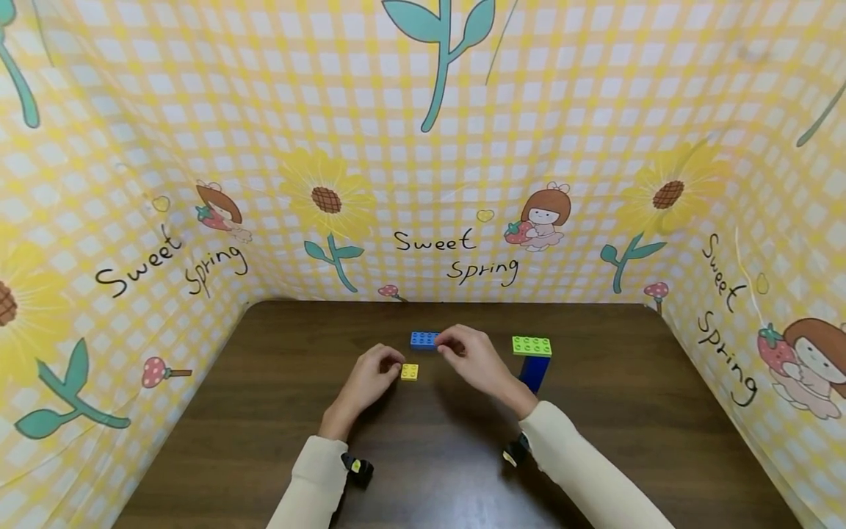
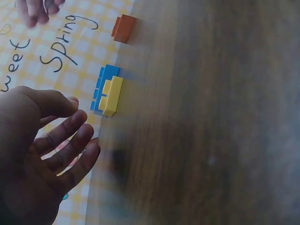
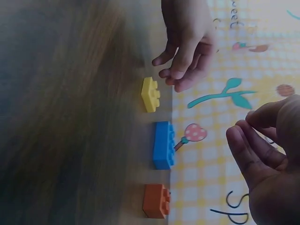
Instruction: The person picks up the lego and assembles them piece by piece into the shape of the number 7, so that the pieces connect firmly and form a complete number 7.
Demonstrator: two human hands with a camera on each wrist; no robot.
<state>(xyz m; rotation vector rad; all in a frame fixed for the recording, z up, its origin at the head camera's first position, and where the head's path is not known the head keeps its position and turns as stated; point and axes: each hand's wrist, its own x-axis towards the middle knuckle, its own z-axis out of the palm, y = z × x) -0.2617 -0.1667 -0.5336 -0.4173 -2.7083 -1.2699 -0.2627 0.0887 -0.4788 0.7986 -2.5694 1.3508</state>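
My left hand (image 1: pixel 371 376) hovers just left of a small yellow toy brick (image 1: pixel 410 372), its fingers loosely bent and holding nothing. In the left wrist view, a gap separates those fingers from the yellow brick (image 2: pixel 112 96). My right hand (image 1: pixel 477 360) is by the right end of a longer blue toy brick (image 1: pixel 423 339). The right wrist view shows that hand (image 3: pixel 269 150) raised apart from the bricks, thumb and fingertips close together with nothing visible between them. An orange toy brick (image 3: pixel 154 201) stands beyond the blue one; the head view does not show it.
To the right, a lime green brick (image 1: pixel 532 345) sits on top of a dark blue upright piece (image 1: pixel 534 373), partly behind my right forearm. The brown wooden table (image 1: pixel 264 411) is enclosed by a yellow checked cloth (image 1: pixel 423 169) at the back and both sides.
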